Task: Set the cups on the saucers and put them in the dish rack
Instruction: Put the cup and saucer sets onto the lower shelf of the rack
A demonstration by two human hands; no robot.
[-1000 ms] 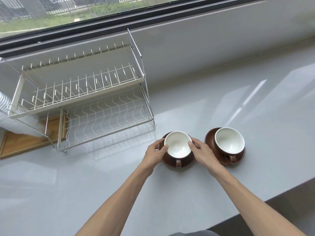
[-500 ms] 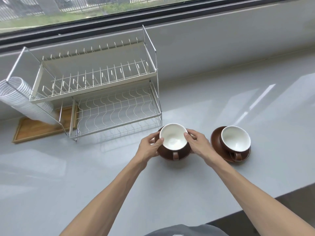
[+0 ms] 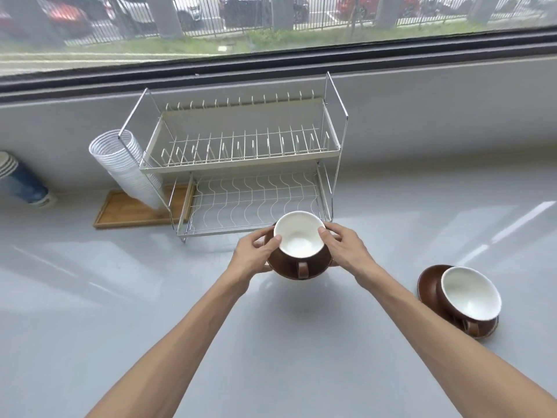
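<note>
Both hands hold 1 brown cup with a white inside [image 3: 300, 240], and it sits on its round brown saucer [image 3: 313, 271]. The left hand [image 3: 251, 254] grips the left side, with the thumb on the cup rim and the fingers curled under the saucer. The right hand [image 3: 343, 247] grips the right side the same way. The cup and saucer are up in the air, above the grey surface [image 3: 286, 357], just in front of the bottom shelf of the silver wire dish rack [image 3: 247, 164]. A soft shadow lies on the surface under them.

The cup is only resting on the saucer. If the hands tip the saucer, the cup could slide off and fall. The thumbs on the rim look like they help keep it in place.

The bottom shelf has the top shelf close above it. The cup is tall on its saucer, so it could bump the top shelf or the front wire on the way in. A bump could knock the cup loose.

The shelf floor is made of wavy wires with gaps. I think the saucer may sit wobbly there and could tilt when the hands let go.

The second brown cup on its brown saucer [image 3: 465, 300] sits on the surface at the near right, well apart from the rack. The right arm is near it, so a quick pull back could knock it.

A stack of white plastic cups [image 3: 126, 167] leans at the left side of the rack, over a wooden tray [image 3: 120, 212].
</note>
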